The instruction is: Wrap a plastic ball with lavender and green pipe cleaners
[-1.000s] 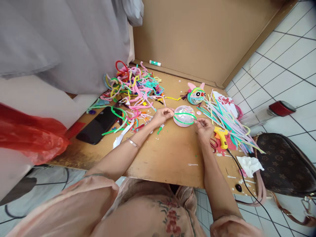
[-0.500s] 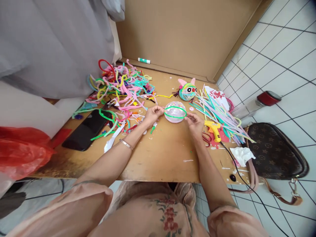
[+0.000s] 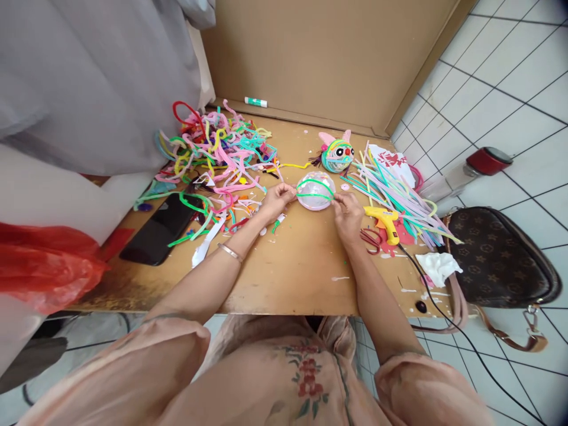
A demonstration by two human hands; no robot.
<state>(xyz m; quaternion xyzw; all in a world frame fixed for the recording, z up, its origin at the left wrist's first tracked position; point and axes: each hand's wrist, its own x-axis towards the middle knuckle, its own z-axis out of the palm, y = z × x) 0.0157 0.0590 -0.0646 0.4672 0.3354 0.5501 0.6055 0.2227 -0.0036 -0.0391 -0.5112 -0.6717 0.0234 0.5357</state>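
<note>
A green pipe cleaner loop (image 3: 313, 195) is stretched between my two hands. My left hand (image 3: 278, 201) pinches its left end, and my right hand (image 3: 347, 214) pinches the right end. Behind the loop, as I look down, is a round, see-through bowl-like piece (image 3: 316, 207) with a pinkish rim and coloured specks; whether the loop touches it I cannot tell. Beyond it stands a ball-shaped figure (image 3: 337, 156) wrapped in coloured strands, with pink ears, round eyes and a red nose. A yellow hot glue gun (image 3: 385, 223) lies to the right of my right hand.
Left lie a tangled heap of pipe cleaners (image 3: 222, 145) and a black phone (image 3: 157, 231). Straight pipe cleaners (image 3: 394, 189), red-handled scissors (image 3: 371, 239), a tissue (image 3: 439, 269) and a brown handbag (image 3: 506, 257) are at right. A glue stick (image 3: 256, 102) lies at the back.
The camera view has shifted slightly. The green loop looks a bit wider from top to bottom, and my right hand's fingers have turned more inward. Both hands keep their hold.
</note>
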